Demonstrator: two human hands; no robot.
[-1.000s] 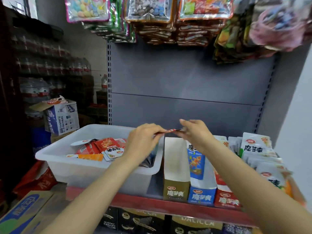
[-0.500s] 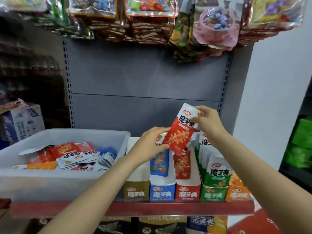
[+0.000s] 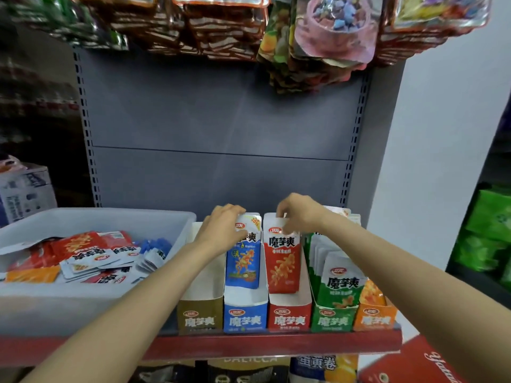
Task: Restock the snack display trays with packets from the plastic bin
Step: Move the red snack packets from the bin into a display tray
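Five display trays stand in a row on the shelf: brown (image 3: 200, 316), blue (image 3: 245, 313), red (image 3: 290, 313), green (image 3: 333, 317) and orange (image 3: 374, 316). My right hand (image 3: 297, 214) pinches the top of a red packet (image 3: 282, 261) standing upright in the red tray. My left hand (image 3: 224, 228) grips the top of a blue packet (image 3: 243, 261) in the blue tray. The white plastic bin (image 3: 91, 219) at the left holds several loose red, white, orange and blue packets (image 3: 91, 255). No packets show in the brown tray.
Bags of sweets (image 3: 318, 40) hang overhead from the grey back panel. The shelf's red front edge (image 3: 276, 345) runs below the trays. A cardboard carton (image 3: 25, 192) sits far left, green goods (image 3: 486, 233) far right, boxed snacks on the lower shelf.
The red packet, held up in the air between both hands, came down into the red tray. My left hand moved onto the blue packet. The view shifted right.
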